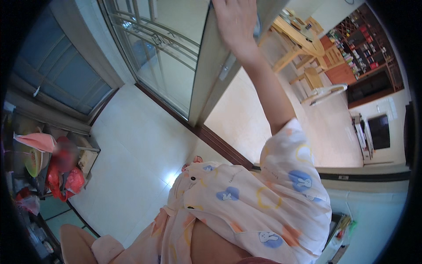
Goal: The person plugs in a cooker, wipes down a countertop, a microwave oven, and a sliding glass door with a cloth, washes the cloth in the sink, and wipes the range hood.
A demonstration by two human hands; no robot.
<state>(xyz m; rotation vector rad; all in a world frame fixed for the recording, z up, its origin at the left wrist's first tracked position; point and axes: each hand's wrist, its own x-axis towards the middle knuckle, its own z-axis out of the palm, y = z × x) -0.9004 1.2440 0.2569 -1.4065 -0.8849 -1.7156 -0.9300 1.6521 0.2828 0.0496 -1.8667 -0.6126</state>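
Note:
My right hand (237,23) lies with its back up against the metal frame of a sliding glass door (211,76), its arm stretched forward. The fingertips are cut off by the top edge, so I cannot tell whether they grip the frame. A metal latch plate (226,68) sits on the frame just below the hand. The glass panel (174,66) is left of the frame, with metal bars seen across it. My left hand is out of view; only a bare bent part of the arm and its sleeve show at the lower left.
A dark red door track (224,145) crosses the tiled floor (132,145). Beyond the doorway stand a wooden table (296,36), a wooden stool (310,79) and shelves with many items (362,49). At the left, red plastic bags (74,181) hang by a rack near a barred window (62,62).

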